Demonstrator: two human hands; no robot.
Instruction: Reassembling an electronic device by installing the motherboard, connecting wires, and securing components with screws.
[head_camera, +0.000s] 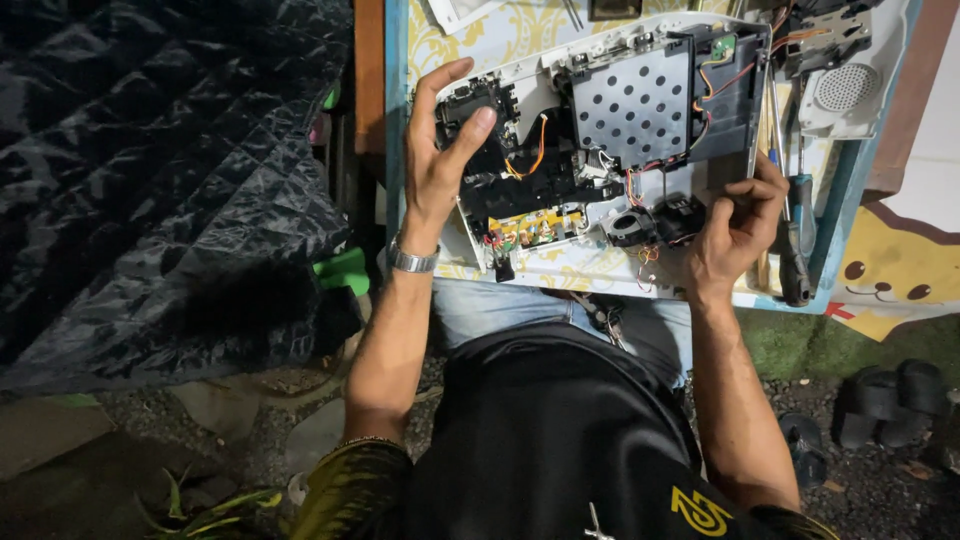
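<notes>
So the opened-up device (600, 150) is sitting on the little table (470, 40) right in front of the person's knees, white plastic shell flipped open with all the guts showing. The left hand (440, 160) is clamped on the left end of it, thumb pressing onto a black plastic block, fingers hooked over the far edge. The right hand (735, 225) is at the near right corner, fingertips pinched together on something tiny; I can't tell if it's a wire end or a screw, too small to make out. Honestly the risky bit looks like those thin red and orange wires (720, 75) looping over the perforated metal plate (632, 105): if that pinching hand tugs sideways, a lead could pop off, and the small yellow circuit board (535, 228) near the front edge is bare, so a slipped finger or tool could land on it. The whole shell also hangs a bit over the near edge of the table, so letting go with the left hand might let it tip toward the lap. Textures: dull grey sheet metal with round holes, glossy black moulded plastic, a round black fan-like part (630, 228), and a couple of screwdrivers (795, 240) with dark handles lying just right of the shell. Table top is a patterned yellow plastic cover.
</notes>
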